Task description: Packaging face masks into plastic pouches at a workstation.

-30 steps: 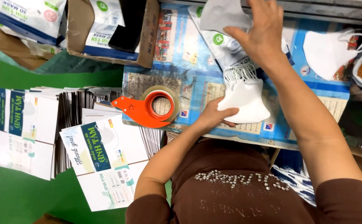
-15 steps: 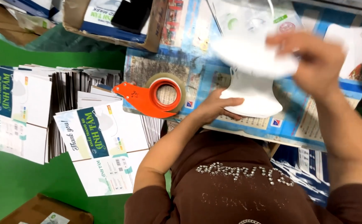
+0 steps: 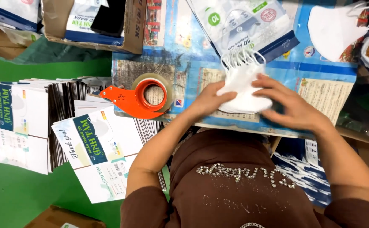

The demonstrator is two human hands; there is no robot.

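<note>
A stack of white face masks [image 3: 244, 86] lies on the paper-covered table [image 3: 328, 90], ear loops bunched at its far end. My left hand [image 3: 209, 99] presses the stack's left side. My right hand [image 3: 292, 105] grips the right side, fingers spread over the top. Just beyond the stack lies a clear printed mask pouch [image 3: 243, 25].
An orange tape dispenser [image 3: 140, 97] sits at the table's left edge. Stacks of flat printed cartons [image 3: 66, 126] lie on the green floor to the left. A cardboard box [image 3: 87, 21] stands at the back left; a loose white mask [image 3: 336, 29] lies at the back right.
My right hand has come down from above with a mask and now rests on the stack. My left hand stays on the stack's left side.
</note>
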